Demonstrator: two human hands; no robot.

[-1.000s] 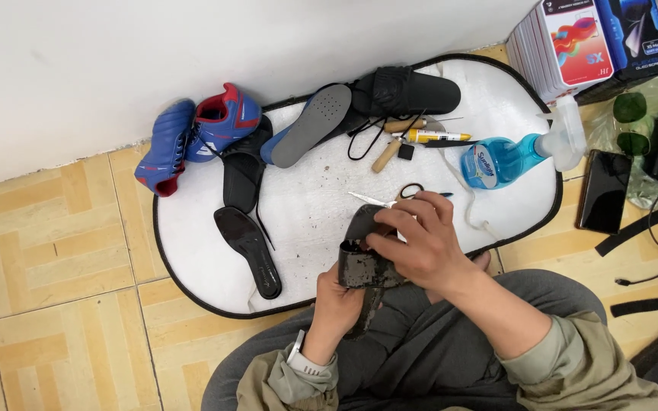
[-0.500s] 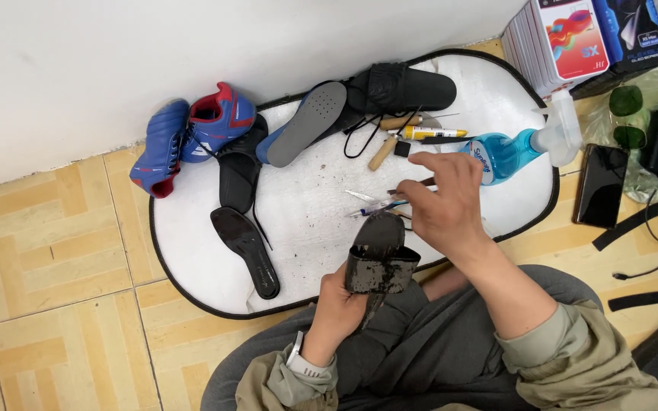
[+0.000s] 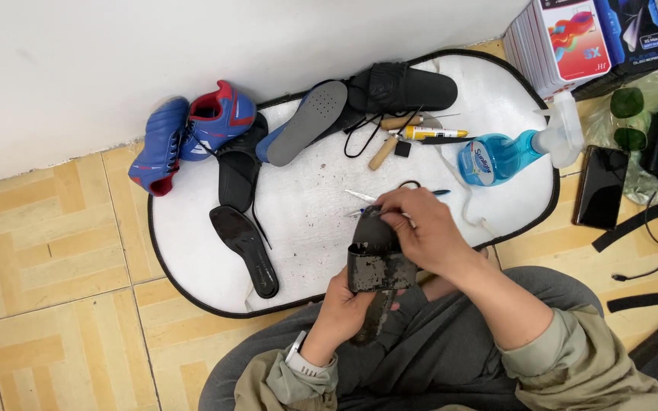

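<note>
Both hands' fingers grasping dark insole [image 3: 375,262] over white mat [image 3: 306,221] near edge.

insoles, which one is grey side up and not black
The grey insole at the top of the white mat, leaning on the black shoe. The two insoles left of it are black, as is the piece in the hands.
</note>
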